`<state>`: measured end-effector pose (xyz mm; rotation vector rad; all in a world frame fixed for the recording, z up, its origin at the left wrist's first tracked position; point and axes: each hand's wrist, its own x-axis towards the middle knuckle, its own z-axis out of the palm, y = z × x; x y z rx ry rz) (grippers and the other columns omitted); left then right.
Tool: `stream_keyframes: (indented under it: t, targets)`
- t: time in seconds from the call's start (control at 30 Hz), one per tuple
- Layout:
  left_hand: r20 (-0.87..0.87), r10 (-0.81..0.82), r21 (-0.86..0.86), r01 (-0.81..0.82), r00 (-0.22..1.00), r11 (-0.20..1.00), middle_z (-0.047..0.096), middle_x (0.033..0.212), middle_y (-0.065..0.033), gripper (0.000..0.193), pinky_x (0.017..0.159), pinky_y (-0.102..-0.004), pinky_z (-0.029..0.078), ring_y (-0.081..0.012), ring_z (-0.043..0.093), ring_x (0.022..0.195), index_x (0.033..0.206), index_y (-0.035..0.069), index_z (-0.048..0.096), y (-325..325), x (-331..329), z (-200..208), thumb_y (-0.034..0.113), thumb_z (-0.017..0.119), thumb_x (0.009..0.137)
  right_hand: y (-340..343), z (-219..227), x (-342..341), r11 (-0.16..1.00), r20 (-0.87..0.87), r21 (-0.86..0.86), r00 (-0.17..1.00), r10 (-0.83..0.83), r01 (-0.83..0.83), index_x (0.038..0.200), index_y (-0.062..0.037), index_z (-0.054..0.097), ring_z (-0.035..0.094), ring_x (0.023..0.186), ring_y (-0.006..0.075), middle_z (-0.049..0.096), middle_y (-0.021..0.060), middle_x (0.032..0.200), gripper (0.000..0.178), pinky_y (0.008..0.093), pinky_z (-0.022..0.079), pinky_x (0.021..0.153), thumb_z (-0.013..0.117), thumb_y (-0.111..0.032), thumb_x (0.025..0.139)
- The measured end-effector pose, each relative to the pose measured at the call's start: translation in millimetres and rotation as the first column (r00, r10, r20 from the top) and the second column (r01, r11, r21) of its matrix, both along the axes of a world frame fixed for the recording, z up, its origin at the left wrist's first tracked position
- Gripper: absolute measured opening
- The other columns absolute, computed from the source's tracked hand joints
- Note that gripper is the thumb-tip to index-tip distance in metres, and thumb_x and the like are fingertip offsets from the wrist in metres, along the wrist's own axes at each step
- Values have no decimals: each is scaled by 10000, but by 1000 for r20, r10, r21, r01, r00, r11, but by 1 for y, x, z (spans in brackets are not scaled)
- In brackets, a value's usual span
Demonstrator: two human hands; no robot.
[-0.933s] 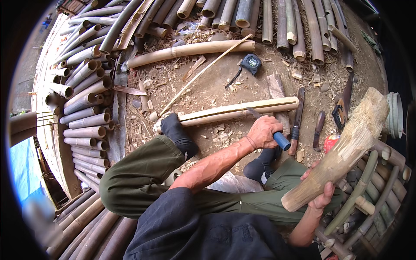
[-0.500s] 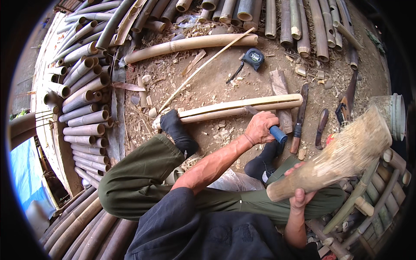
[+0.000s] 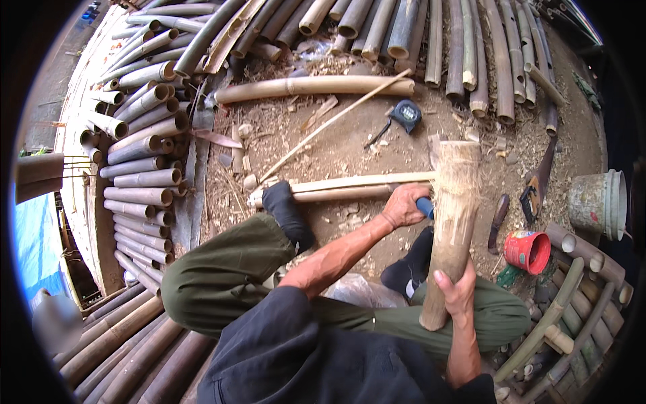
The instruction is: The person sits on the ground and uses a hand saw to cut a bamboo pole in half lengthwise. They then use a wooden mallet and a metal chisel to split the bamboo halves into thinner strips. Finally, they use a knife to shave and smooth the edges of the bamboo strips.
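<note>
My left hand [image 3: 406, 205] is closed round the blue handle of a chisel [image 3: 424, 207]; its blade is hidden now. Beneath that hand lies a split bamboo pole [image 3: 336, 193], a long cut running along its length. My socked foot [image 3: 288, 217] rests against the pole's left end. In my right hand [image 3: 457, 291], a heavy wooden mallet [image 3: 455, 222] with a badly frayed head is gripped by its narrow end. The mallet stretches away from me, right beside the chisel's handle, and covers the pole's right end. Whether mallet and handle touch, I cannot tell.
A tape measure [image 3: 406, 116], a thin bamboo strip [image 3: 330, 128] and a bamboo length [image 3: 316, 86] lie beyond the pole. At right are a small knife [image 3: 499, 215], a handsaw [image 3: 536, 185], a red pot [image 3: 527, 251] and a bucket [image 3: 597, 203]. Bamboo stacks [image 3: 145, 168] line the left.
The mallet has swung leftward from the right side, over the chisel's handle, uncovering the red pot. My left hand keeps its grip on the chisel. The whole view has shifted slightly.
</note>
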<state>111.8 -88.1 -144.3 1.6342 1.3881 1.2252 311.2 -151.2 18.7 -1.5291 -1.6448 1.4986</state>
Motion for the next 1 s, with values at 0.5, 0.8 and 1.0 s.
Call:
stream_keyframes:
  t: [0.5, 0.8, 1.0]
  targets:
    - [-236, 361, 196, -320, 902, 927, 544, 1045, -92, 177, 927, -488, 336, -323, 458, 1041, 755, 121, 631, -38, -36, 38, 259, 735, 721, -4, -81, -13, 922, -120, -269, 940, -320, 279, 1120, 37, 553, 671, 773, 233, 634, 148, 908, 529, 342, 551, 657, 703, -373, 822]
    - [303, 634, -231, -591, 711, 773, 529, 684, 16, 321, 566, -312, 464, -103, 523, 640, 803, 64, 543, -6, -70, 90, 330, 686, 912, 35, -40, -1, 936, -236, -295, 935, -263, 189, 1205, 61, 473, 675, 717, 230, 620, 161, 861, 674, 346, 587, 616, 699, -442, 817]
    - [313, 346, 2, -365, 885, 931, 548, 808, -11, 273, 611, -257, 452, -92, 532, 686, 1147, 71, 526, 43, -60, 150, 65, 597, 883, 66, 29, 37, 944, -381, -140, 864, -330, 299, 1158, 69, 510, 665, 686, 225, 639, 166, 894, 551, 346, 580, 588, 610, -393, 877]
